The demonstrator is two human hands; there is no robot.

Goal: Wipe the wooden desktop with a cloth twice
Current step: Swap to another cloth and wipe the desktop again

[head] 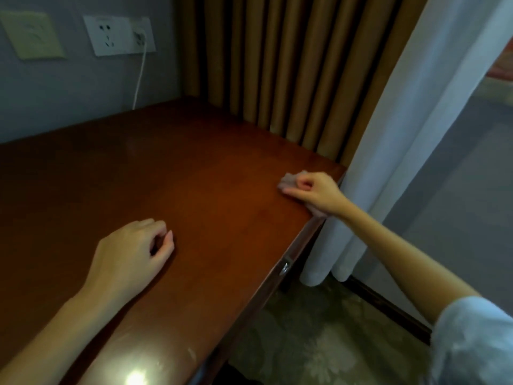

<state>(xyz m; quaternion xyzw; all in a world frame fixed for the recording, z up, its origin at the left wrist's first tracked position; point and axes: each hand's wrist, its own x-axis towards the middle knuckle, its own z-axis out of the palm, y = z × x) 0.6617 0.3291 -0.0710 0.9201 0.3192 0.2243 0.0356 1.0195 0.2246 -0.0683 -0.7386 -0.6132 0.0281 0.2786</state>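
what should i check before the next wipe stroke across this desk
1. Cloth held: ok. The right hand pinches the pale cloth.
2. Cloth on the wood: ok. It looks pressed onto the desktop near the far right corner.
3. Left hand out of the way: cannot tell. It rests on the desktop nearer the person, fingers loosely curled, and a long stroke might meet it.
4. White cable: ok. It hangs from the wall socket down behind the back edge, well apart from the cloth.
5. Passes already done: cannot tell.
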